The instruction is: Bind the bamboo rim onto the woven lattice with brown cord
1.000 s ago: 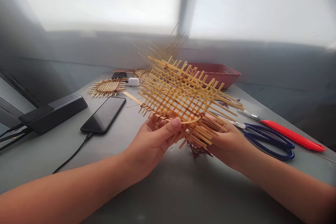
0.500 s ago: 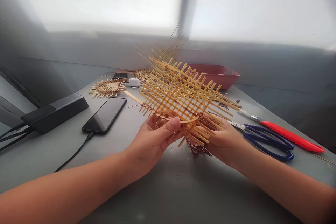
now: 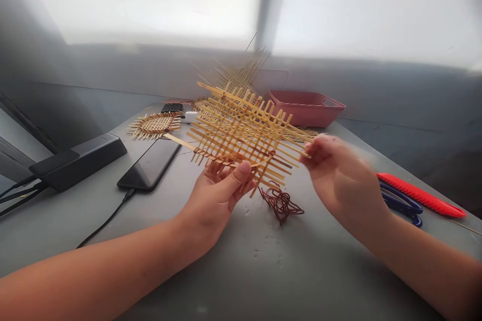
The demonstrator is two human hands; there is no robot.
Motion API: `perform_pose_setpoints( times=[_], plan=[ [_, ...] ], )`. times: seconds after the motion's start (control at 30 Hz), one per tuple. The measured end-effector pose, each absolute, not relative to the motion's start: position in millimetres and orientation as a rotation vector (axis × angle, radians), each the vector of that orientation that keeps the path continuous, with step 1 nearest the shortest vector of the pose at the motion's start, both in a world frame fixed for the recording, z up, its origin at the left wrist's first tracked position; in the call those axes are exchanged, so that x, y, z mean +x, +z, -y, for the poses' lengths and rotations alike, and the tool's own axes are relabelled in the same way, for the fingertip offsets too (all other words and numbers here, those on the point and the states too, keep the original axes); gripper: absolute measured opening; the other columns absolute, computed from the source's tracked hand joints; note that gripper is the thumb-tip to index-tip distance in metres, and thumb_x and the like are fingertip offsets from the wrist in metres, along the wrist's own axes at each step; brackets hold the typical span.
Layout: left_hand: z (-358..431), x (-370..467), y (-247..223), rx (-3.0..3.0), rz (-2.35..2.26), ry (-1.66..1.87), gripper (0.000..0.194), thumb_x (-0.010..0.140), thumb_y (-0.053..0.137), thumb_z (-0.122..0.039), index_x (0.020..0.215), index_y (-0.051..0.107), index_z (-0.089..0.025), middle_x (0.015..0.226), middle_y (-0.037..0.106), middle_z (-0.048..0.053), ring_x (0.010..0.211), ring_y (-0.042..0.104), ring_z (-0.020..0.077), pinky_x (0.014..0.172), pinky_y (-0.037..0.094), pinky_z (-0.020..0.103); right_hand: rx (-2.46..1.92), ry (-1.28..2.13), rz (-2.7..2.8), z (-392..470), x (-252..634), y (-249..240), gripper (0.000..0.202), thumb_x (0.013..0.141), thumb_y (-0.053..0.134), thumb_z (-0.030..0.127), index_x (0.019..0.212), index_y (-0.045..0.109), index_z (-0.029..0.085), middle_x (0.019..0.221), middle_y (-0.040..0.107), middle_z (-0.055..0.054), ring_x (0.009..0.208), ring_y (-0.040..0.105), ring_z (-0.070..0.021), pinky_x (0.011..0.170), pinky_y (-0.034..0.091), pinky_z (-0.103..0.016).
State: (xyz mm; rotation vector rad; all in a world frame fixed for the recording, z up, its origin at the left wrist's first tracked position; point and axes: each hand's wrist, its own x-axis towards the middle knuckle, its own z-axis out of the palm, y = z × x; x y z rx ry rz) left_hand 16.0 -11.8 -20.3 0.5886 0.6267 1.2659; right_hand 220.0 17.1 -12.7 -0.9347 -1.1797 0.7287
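My left hand [image 3: 222, 190] grips the lower edge of a woven bamboo lattice [image 3: 241, 133], its thumb on top and its fingers underneath. The lattice is tilted above the table and has a curved strip bound on with brown cord. My right hand [image 3: 335, 175] is at the lattice's right side, its fingers pinched together at the end of a long strip that sticks out there. A tangle of dark red-brown cord [image 3: 283, 204] lies on the table below the lattice.
On the grey table [image 3: 241, 281] are a phone [image 3: 148, 166] with a cable, a black box [image 3: 79, 160], a smaller woven piece [image 3: 156, 124], and a white case [image 3: 191, 117]. A pink basket [image 3: 305, 109] stands behind. Blue-handled scissors [image 3: 401, 200] and a red cutter [image 3: 422, 194] lie right.
My right hand has moved from beneath the lattice to the strip end at its right, now covering part of the scissors. The lattice has shifted left with my left hand, and more of the cord shows.
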Motion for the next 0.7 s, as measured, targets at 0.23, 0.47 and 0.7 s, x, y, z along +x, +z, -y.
perform_pose_setpoints(
  times=[0.23,0.47,0.7],
  plan=[
    [14,20,-21,0.665,-0.650,1.326,0.020,0.068,0.086,-0.021,0.079,0.070,-0.019,0.081,0.071,-0.003,0.082,0.066,0.0110,0.088,0.051,0.027,-0.702,-0.526,1.921,10,203,-1,0.019,0.082,0.072,0.011,0.088,0.067,0.028,0.083,0.066,-0.003,0.078,0.061,-0.0195,0.072,0.050,-0.038],
    [19,24,-17,0.935,-0.575,1.256,0.012,0.077,0.079,-0.021,0.088,0.077,-0.022,0.103,0.077,0.003,0.105,0.068,0.0210,0.098,0.049,0.034,-0.729,-0.567,1.969,13,191,-9,0.018,0.085,0.069,0.010,0.093,0.070,0.026,0.085,0.069,-0.005,0.080,0.060,-0.0203,0.070,0.055,-0.037],
    [19,27,-19,1.061,-0.608,1.300,0.023,0.076,0.077,-0.016,0.098,0.077,-0.021,0.111,0.076,0.006,0.113,0.066,0.0251,0.102,0.048,0.038,-0.788,-0.511,1.949,15,191,-7,0.016,0.087,0.066,0.013,0.089,0.072,0.027,0.081,0.070,-0.004,0.074,0.061,-0.0187,0.068,0.055,-0.036]
  ],
)
